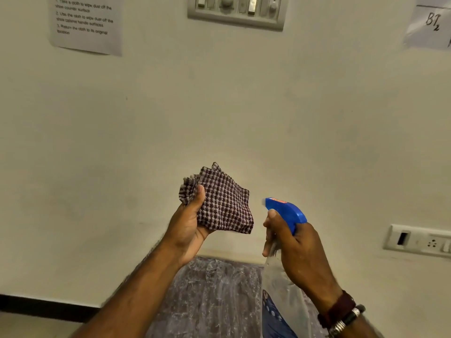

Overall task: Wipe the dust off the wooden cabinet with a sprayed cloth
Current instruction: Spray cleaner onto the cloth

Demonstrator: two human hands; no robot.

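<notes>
My left hand (188, 228) holds a folded, dark checked cloth (224, 203) up in front of the wall, thumb pressed on its left edge. My right hand (292, 250) grips a clear spray bottle (280, 296) by the neck. Its blue trigger head (288, 212) has the nozzle aimed left at the cloth, a short gap away, and my fingers curl round the trigger. Below both hands lies the cabinet top (214, 301), a greyish-brown, dust-streaked surface against the wall.
A cream wall fills the view. On it are a printed instruction sheet (85, 23) at top left, a switch panel (235, 11) at top centre, a paper label (432, 25) at top right and a socket plate (417, 240) at right. A dark skirting (44, 306) runs at lower left.
</notes>
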